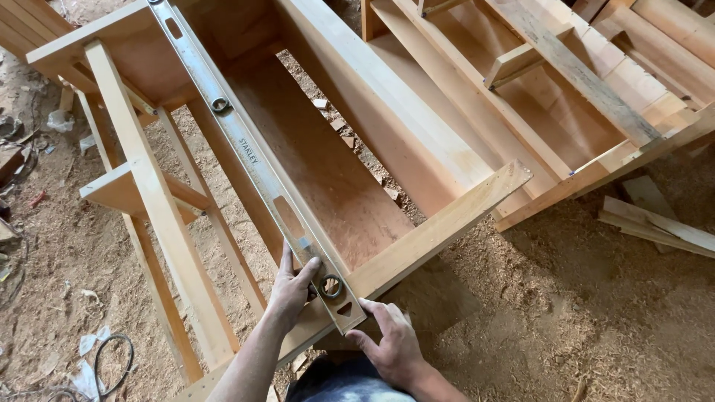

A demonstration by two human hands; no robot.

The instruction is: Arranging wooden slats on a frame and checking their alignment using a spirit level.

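At lower centre, the left hand [293, 286] presses its spread fingers flat on the near end of the long grey metal spirit level [253, 160], thumb beside a round vial. The right hand [393, 344] pinches the level's end corner between thumb and forefinger. The level runs diagonally to the upper left along an edge of the pale wooden cabinet frame [439, 223], which lies on the sawdust-covered floor [566, 320]. Judging by this, the level is being seated; steadying it flat seems needed next.
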